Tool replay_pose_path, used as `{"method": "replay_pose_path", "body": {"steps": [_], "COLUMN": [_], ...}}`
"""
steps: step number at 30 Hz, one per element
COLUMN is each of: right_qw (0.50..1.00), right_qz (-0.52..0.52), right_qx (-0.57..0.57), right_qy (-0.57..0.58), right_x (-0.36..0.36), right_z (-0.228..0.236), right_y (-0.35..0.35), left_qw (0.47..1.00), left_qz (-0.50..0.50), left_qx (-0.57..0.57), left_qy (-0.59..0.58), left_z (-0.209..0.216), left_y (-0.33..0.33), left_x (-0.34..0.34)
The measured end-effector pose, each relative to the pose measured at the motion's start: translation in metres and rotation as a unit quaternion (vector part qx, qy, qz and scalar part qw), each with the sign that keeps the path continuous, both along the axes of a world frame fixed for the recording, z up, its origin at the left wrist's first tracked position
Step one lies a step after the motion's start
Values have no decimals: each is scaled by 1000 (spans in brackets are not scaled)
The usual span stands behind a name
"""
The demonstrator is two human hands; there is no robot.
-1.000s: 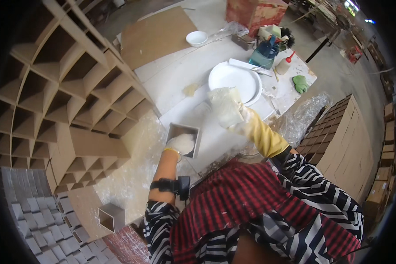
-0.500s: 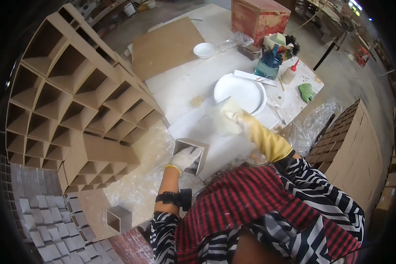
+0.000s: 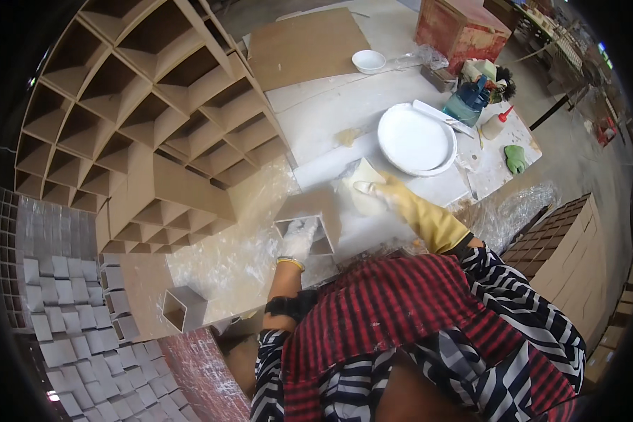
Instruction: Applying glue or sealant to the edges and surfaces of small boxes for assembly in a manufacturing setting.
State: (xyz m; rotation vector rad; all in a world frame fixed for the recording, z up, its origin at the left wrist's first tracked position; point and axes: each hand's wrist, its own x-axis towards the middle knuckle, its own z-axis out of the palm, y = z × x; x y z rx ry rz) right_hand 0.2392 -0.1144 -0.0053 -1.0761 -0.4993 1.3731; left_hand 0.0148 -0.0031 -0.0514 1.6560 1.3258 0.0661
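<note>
My left hand (image 3: 299,239), in a whitish glove, reaches into the open end of a small brown fibreboard box (image 3: 336,214). It holds the box from inside; the fingertips are partly hidden by the walls. My right hand (image 3: 381,193), in a yellow rubber glove, grips a pale cream sponge (image 3: 362,177), just right of the box. Whether sponge and box touch, I cannot tell. Beyond the right hand lies a round white tray (image 3: 439,169) coated with white stuff, and a white flat strip (image 3: 443,117) rests across its rim.
A tall brown compartment rack (image 3: 158,91) stands at left. Another small box (image 3: 190,307) sits at the table's near left. Grey-white boxes (image 3: 84,337) are packed lower left. Back right hold a blue jug (image 3: 465,104), a red-tipped bottle (image 3: 496,125) and a green cloth (image 3: 515,159).
The view has shifted, so the table things appear farther right. My right hand has brought the sponge away from the tray toward the box. The box has turned in my left hand.
</note>
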Motion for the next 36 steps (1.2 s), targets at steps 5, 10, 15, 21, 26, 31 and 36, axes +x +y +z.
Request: {"method": "replay_pose_path", "body": {"steps": [5,10,15,21,26,31,36], "right_qw": [983,690,549,661,599,672,847], "right_qz": [8,0,147,170,192,196,-118], "right_qx": [-21,151,174,182,231,-91,70], "right_qy": [-180,-708,-804,-708,-743,-708,-513], "right_x": [-19,-19,-53,-32,-73,-28,27], "right_z": [22,36,80,100,105,123,83], "right_y": [7,13,42,52,42,82,34], "left_qw": [812,794,838,741,911,770,789], "left_qz": [186,193,-45,116,-152,222,239], "left_qx": [-308,-282,-220,-259,182,-277,-230], "left_qy": [-460,-502,-497,-608,-337,-530,-517], "left_z": [-26,35,-27,18,-18,19,56], "left_y": [12,-7,35,3,22,0,-4], "left_x": [-4,22,16,41,12,30,22]}}
